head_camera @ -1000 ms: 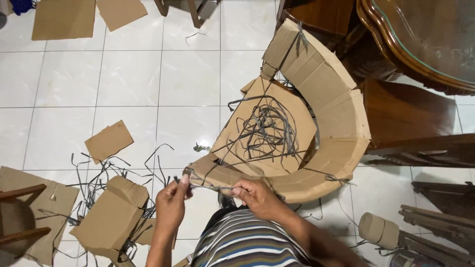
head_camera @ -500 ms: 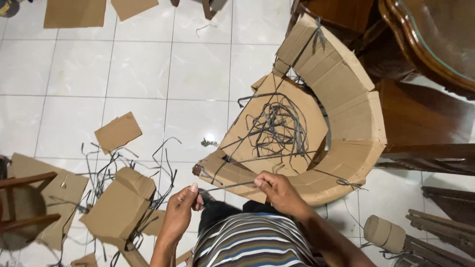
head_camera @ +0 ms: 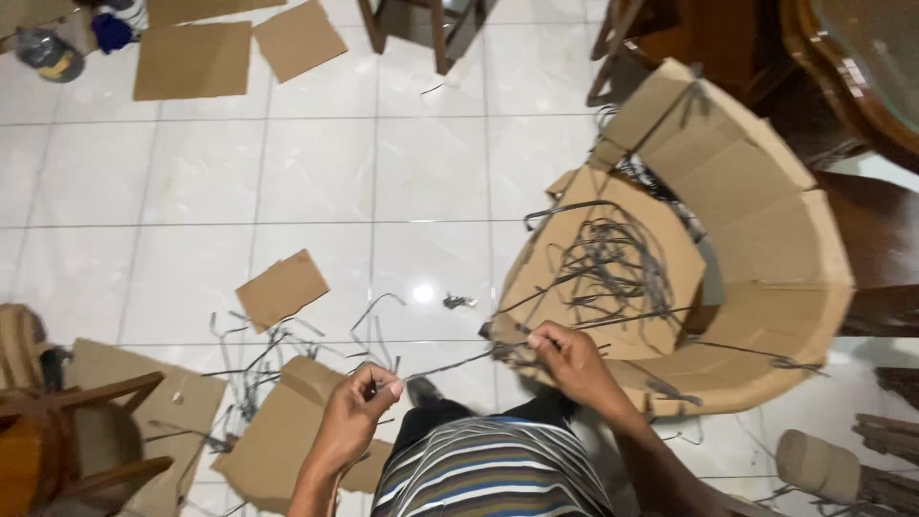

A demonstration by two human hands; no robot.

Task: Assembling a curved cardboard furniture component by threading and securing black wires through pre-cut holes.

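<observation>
A dark strip (head_camera: pixel 450 362) is pinched taut between left hand (head_camera: pixel 359 402) and right hand (head_camera: pixel 565 359) – overpulling could tear the cardboard chair (head_camera: pixel 766 249).

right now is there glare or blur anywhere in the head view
Head view: a small bright glare spot sits on the glossy floor tiles left of the cardboard chair. The left hand and right hand, pinching a dark strip, look slightly soft. Light is even, shadows faint; the frame's edges bend a little.
</observation>
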